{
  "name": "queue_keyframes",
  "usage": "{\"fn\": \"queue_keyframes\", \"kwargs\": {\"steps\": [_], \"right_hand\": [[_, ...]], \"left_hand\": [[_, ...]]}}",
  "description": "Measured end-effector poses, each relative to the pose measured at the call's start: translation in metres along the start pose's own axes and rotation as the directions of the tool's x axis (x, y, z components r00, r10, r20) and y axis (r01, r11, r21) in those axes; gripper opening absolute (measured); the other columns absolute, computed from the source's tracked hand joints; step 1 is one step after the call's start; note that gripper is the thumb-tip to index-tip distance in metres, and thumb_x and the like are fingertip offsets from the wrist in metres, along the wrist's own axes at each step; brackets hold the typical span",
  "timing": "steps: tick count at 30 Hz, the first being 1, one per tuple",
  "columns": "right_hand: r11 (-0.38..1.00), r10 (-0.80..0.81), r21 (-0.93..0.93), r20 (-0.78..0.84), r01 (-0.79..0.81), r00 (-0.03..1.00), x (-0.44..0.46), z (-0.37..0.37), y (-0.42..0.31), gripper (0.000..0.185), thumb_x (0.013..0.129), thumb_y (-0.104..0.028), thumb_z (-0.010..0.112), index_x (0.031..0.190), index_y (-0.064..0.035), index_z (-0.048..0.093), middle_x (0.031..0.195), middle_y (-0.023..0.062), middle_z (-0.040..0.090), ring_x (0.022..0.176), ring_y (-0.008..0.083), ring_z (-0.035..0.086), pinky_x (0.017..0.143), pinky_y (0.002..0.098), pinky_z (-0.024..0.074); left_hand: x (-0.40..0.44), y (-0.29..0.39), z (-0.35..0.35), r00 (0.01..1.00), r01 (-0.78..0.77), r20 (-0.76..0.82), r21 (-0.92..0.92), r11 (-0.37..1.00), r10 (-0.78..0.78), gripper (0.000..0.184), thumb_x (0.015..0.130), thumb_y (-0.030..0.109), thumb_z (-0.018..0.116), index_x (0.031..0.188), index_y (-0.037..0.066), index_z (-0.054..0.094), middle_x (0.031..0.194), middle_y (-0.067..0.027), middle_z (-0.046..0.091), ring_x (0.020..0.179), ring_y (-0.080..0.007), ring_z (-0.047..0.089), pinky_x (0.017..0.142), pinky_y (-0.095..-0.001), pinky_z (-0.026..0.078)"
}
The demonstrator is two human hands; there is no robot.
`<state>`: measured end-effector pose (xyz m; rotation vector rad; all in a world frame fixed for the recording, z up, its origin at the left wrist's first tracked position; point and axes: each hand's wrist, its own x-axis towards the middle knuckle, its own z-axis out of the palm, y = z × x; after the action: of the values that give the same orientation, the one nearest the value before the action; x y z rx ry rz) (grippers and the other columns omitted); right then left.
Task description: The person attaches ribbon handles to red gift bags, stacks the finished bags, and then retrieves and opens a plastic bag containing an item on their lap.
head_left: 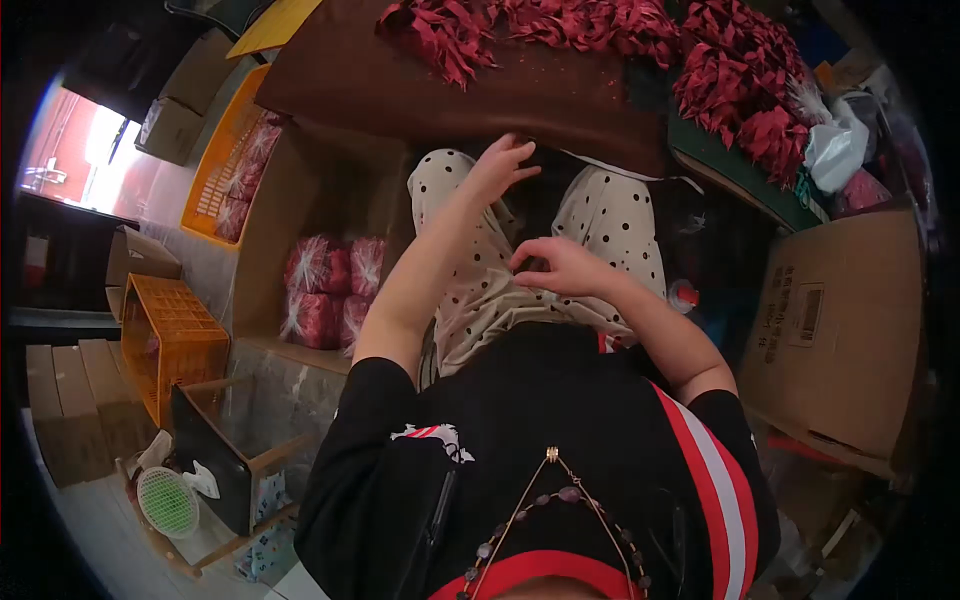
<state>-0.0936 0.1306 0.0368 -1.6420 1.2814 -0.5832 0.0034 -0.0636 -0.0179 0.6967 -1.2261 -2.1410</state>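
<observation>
My left hand (497,170) is over my left knee, near the edge of the brown-covered table (340,80). Its fingers are spread and nothing shows in them. Above my lap is my right hand (565,268), fingers loosely curved with a gap between thumb and forefinger, holding nothing that I can see. Polka-dot trousers (610,215) cover my legs beneath both hands. Heaps of dark red leaf-like strips (590,28) lie along the far side of the table, and a larger pile (740,90) is at the right.
On my left, an open cardboard box (325,180) holds several clear bags of red pieces (320,265). Beyond it stand a yellow crate (205,180) and an orange crate (175,335). A large carton (840,340) is on my right. White plastic bags (836,145) sit beside the pile.
</observation>
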Motion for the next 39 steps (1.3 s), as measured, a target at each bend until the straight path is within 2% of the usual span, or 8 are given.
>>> {"fn": "queue_keyframes", "kwargs": {"steps": [4,6,8,10,14,16,17,39], "right_hand": [[0.979,0.143,0.146,0.018,-0.144,0.990,0.020,-0.014,0.047,0.030,0.089,-0.028,0.073,0.109,-0.0075,0.068,0.080,0.0014,0.066,0.070,0.0096,0.059,0.061,0.0276,0.0484],[0.965,0.190,0.182,0.000,-0.187,0.982,0.040,-0.023,0.085,0.029,0.088,-0.028,0.074,0.110,-0.0090,0.069,0.083,-0.0004,0.066,0.072,0.0091,0.058,0.060,0.0270,0.0477],[0.935,0.288,0.254,-0.132,-0.248,0.949,0.064,-0.027,0.125,0.027,0.085,-0.026,0.075,0.103,-0.0051,0.072,0.098,0.0075,0.072,0.092,0.0183,0.065,0.083,0.0332,0.0511],[0.837,0.394,0.456,-0.115,-0.304,0.912,0.094,-0.036,0.152,0.030,0.087,-0.027,0.074,0.110,-0.0082,0.069,0.097,0.0039,0.069,0.087,0.0174,0.064,0.077,0.0340,0.0509],[0.685,0.590,0.624,-0.172,-0.377,0.789,0.164,-0.066,0.214,0.037,0.097,-0.034,0.061,0.129,-0.0153,0.058,0.097,0.0039,0.065,0.083,0.0144,0.061,0.070,0.0317,0.0494],[0.142,0.604,0.921,0.209,-0.362,0.769,0.164,-0.109,0.158,0.049,0.098,-0.042,0.057,0.140,-0.0193,0.049,0.099,0.0037,0.067,0.075,0.0093,0.058,0.061,0.0273,0.0476],[0.674,0.672,0.652,-0.346,-0.347,0.655,0.163,-0.103,0.094,0.062,0.098,-0.047,0.054,0.150,-0.0174,0.037,0.112,0.0065,0.064,0.089,0.0141,0.061,0.074,0.0301,0.0516],[0.764,0.540,0.576,-0.326,-0.290,0.776,0.489,-0.098,0.217,0.062,0.096,-0.043,0.057,0.148,-0.0130,0.040,0.121,0.0075,0.060,0.100,0.0165,0.058,0.083,0.0314,0.0485]], "left_hand": [[0.052,-0.013,-0.031,0.982,-0.170,-0.105,-0.131,0.977,0.157,0.034,0.095,0.009,0.062,0.128,0.005,0.055,0.122,-0.0072,0.060,0.115,-0.0237,0.057,0.101,-0.0434,0.050],[0.073,-0.014,-0.058,0.842,-0.523,0.143,0.454,0.721,0.520,0.031,0.092,0.007,0.063,0.122,0.003,0.060,0.123,-0.0073,0.061,0.116,-0.0241,0.058,0.100,-0.0437,0.051],[0.069,-0.001,-0.050,0.845,-0.517,0.116,0.427,0.742,0.523,0.040,0.086,-0.003,0.058,0.125,0.007,0.055,0.123,-0.0072,0.059,0.116,-0.0251,0.055,0.106,-0.0533,0.044],[0.070,0.011,-0.046,0.962,-0.268,-0.013,-0.198,0.943,0.271,0.040,0.085,-0.004,0.059,0.123,0.008,0.057,0.121,-0.0075,0.060,0.115,-0.0251,0.057,0.106,-0.0539,0.043],[0.064,0.006,-0.059,0.980,-0.187,0.000,-0.314,0.931,0.197,0.044,0.084,0.000,0.064,0.127,0.008,0.055,0.124,-0.0083,0.061,0.118,-0.0261,0.057,0.106,-0.0517,0.044],[0.053,0.014,-0.049,0.982,-0.183,-0.089,-0.243,0.953,0.166,0.055,0.082,0.004,0.068,0.134,0.008,0.051,0.126,-0.0083,0.061,0.119,-0.0286,0.057,0.105,-0.0527,0.044],[0.052,0.009,-0.053,0.987,-0.146,-0.093,-0.231,0.962,0.128,0.059,0.081,0.004,0.068,0.137,0.006,0.049,0.127,-0.0096,0.060,0.118,-0.0299,0.058,0.105,-0.0521,0.045],[0.049,0.018,-0.021,0.880,0.448,-0.313,0.305,0.840,-0.356,0.053,0.090,0.025,0.071,0.133,0.001,0.051,0.124,-0.0155,0.060,0.114,-0.0276,0.060,0.098,-0.0384,0.046]]}}
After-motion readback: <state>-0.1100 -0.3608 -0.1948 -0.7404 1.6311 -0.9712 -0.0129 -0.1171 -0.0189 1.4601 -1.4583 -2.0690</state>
